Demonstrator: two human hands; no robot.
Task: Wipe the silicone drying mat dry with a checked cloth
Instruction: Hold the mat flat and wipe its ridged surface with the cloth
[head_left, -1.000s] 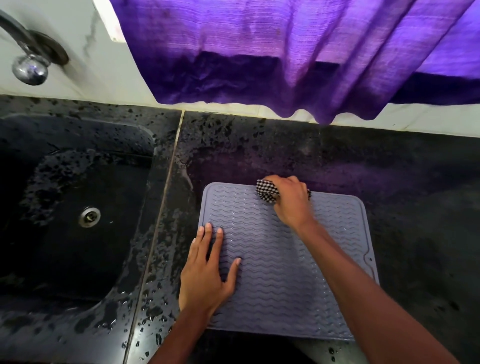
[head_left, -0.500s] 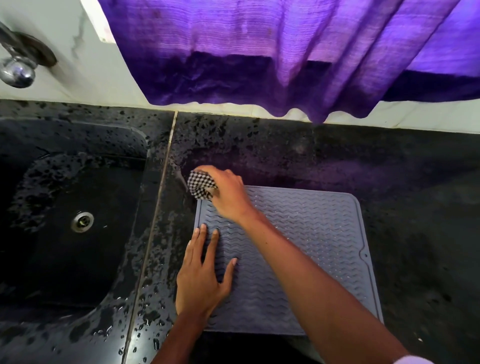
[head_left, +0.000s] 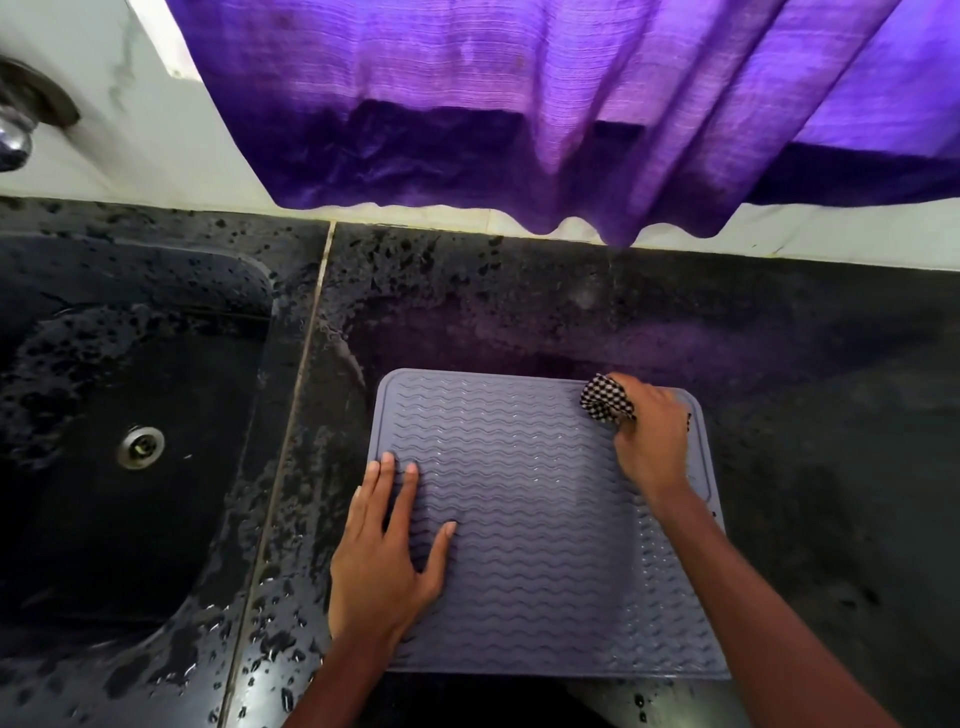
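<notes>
- Dark speckled stone desk (head_left: 779, 364), wet in patches near the seam; a sunken sink (head_left: 78, 364) to the left, a white wall behind, and a purple curtain (head_left: 519, 104) hanging over the back edge.
- Silicone drying mat (head_left: 519, 519): grey with wavy ribs, lying flat on the desk just right of the sink, its near edge close to the front of the desk.
- Left grip (head_left: 382, 577): spread flat, fingers straight, palm down on the mat's near-left part, with the outer fingers at the left border. Judged purpose: to pin the mat so it does not slide or buckle under the wiping stroke.
- Right grip (head_left: 649, 441): fingers curled round the checked cloth (head_left: 605, 402), pressing it onto the mat at the far-right corner.
- The cloth is bunched into a wad, and only a black-and-white lump shows ahead of the knuckles. Judged reason: a wad gets down between the ribs better than a flat sheet would.
- Small glints along the mat's right strip are probably droplets, so the task looks unfinished.
- Count: mat 1; cloth 1; grips 2, both on the mat; sink 1, with 1 drain (head_left: 139, 447); tap (head_left: 15, 140) 1, partly cut off at the upper left; curtain 1.
- Loose droplets on the desk by the seam are too many to count.
</notes>
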